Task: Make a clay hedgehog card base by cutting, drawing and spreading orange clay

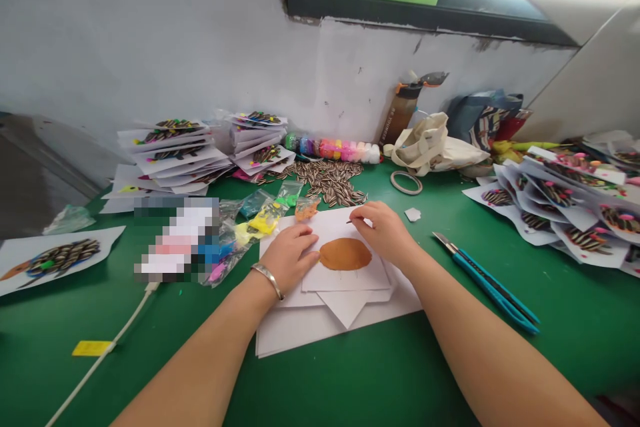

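Note:
In front of me lies a sheet of white paper point(320, 283) bearing a smooth brown oval point(346, 254), with faint thin lines below it. More white sheets point(285, 333) are stacked beneath at different angles. My left hand point(290, 255) rests flat on the paper at the oval's left edge, fingers stretched out and holding nothing. Above the oval's upper right, my right hand point(383, 230) is closed in a pinch. A small dark tip pokes out from its fingers; what it belongs to is too small to tell. Striped sunflower seeds point(335, 180) lie heaped behind the paper.
Small bags of coloured clay point(265, 219) lie left of the paper. A blue utility knife point(487, 280) and a tape roll point(406, 182) are at right. Stacks of seed-decorated cards point(175, 153) stand at back left, more cards point(560, 197) at right. A white cable point(115, 340) crosses the left side.

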Action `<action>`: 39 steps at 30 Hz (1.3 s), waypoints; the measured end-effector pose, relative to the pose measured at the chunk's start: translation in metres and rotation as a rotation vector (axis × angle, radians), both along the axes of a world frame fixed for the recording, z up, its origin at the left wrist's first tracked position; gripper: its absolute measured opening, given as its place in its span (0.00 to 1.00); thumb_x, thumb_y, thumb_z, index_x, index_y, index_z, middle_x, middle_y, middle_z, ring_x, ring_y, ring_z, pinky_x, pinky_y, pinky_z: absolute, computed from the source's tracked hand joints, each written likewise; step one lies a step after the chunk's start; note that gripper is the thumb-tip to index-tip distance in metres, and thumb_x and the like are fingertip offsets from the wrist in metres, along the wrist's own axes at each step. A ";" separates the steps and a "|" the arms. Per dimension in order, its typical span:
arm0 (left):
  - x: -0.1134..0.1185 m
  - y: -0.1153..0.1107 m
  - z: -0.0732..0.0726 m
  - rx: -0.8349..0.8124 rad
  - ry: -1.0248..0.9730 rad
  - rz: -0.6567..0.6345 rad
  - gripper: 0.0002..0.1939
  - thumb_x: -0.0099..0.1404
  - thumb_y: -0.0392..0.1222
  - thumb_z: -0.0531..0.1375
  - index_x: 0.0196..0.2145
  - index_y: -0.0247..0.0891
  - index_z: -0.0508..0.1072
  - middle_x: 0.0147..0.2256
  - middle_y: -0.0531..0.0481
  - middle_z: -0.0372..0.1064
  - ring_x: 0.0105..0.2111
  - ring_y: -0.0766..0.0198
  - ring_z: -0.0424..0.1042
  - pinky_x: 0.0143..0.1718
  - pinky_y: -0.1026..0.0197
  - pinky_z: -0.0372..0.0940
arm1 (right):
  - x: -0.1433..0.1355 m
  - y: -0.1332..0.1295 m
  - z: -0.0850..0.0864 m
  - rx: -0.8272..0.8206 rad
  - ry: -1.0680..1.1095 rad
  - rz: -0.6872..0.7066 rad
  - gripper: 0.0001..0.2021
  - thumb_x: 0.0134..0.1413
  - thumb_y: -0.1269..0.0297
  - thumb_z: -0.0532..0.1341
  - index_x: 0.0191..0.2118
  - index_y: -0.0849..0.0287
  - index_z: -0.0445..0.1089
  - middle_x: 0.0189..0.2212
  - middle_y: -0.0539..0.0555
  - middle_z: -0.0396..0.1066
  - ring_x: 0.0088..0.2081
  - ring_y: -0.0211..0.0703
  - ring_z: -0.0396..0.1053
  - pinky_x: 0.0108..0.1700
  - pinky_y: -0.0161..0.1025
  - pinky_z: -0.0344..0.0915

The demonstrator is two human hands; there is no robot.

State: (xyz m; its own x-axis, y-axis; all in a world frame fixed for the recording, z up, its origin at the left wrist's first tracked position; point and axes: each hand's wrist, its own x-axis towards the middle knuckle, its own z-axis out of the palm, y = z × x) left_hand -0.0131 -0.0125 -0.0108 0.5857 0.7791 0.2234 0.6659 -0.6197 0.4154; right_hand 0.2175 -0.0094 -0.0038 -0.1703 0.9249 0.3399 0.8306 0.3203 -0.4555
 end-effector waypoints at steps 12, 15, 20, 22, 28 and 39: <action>-0.003 0.003 -0.006 0.086 -0.021 -0.010 0.14 0.65 0.37 0.51 0.42 0.35 0.75 0.45 0.42 0.70 0.46 0.58 0.68 0.50 0.54 0.64 | 0.005 0.010 -0.008 -0.082 -0.086 -0.096 0.11 0.52 0.71 0.53 0.30 0.55 0.73 0.31 0.50 0.73 0.36 0.42 0.65 0.36 0.35 0.55; -0.006 0.001 -0.006 0.161 -0.044 0.000 0.15 0.65 0.35 0.50 0.42 0.33 0.75 0.46 0.40 0.71 0.50 0.53 0.66 0.53 0.47 0.62 | 0.005 0.011 -0.008 -0.098 -0.116 -0.096 0.11 0.52 0.71 0.53 0.29 0.55 0.73 0.30 0.50 0.73 0.35 0.42 0.65 0.33 0.34 0.54; -0.010 -0.004 -0.003 0.212 0.037 -0.087 0.19 0.60 0.26 0.50 0.43 0.34 0.76 0.47 0.41 0.71 0.53 0.49 0.63 0.53 0.44 0.62 | 0.003 0.012 -0.008 -0.109 -0.151 -0.077 0.11 0.53 0.70 0.53 0.28 0.56 0.73 0.30 0.50 0.74 0.35 0.40 0.66 0.33 0.33 0.54; -0.010 -0.006 -0.002 0.177 0.108 -0.131 0.20 0.59 0.25 0.50 0.43 0.34 0.76 0.47 0.41 0.71 0.52 0.49 0.65 0.52 0.46 0.63 | 0.003 0.013 -0.009 -0.108 -0.161 -0.072 0.11 0.53 0.70 0.53 0.28 0.56 0.73 0.30 0.50 0.74 0.35 0.40 0.66 0.34 0.33 0.54; -0.006 -0.010 0.004 0.119 0.235 -0.147 0.20 0.59 0.25 0.50 0.44 0.35 0.75 0.46 0.41 0.72 0.50 0.52 0.66 0.51 0.50 0.64 | 0.003 0.014 -0.012 -0.101 -0.186 -0.067 0.11 0.53 0.70 0.53 0.30 0.55 0.73 0.31 0.50 0.74 0.35 0.40 0.66 0.36 0.33 0.54; -0.005 -0.011 0.006 0.058 0.231 -0.138 0.23 0.58 0.25 0.49 0.47 0.36 0.73 0.48 0.41 0.70 0.50 0.53 0.66 0.53 0.50 0.62 | 0.001 0.010 -0.009 -0.100 -0.254 -0.085 0.12 0.56 0.70 0.52 0.31 0.56 0.73 0.31 0.51 0.73 0.37 0.41 0.65 0.37 0.34 0.54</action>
State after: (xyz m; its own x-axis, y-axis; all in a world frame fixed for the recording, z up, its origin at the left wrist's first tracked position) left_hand -0.0181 -0.0238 -0.0047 0.7262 0.6782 0.1131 0.6465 -0.7295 0.2232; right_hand 0.2189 0.0008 -0.0124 -0.1592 0.9662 0.2026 0.9441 0.2090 -0.2551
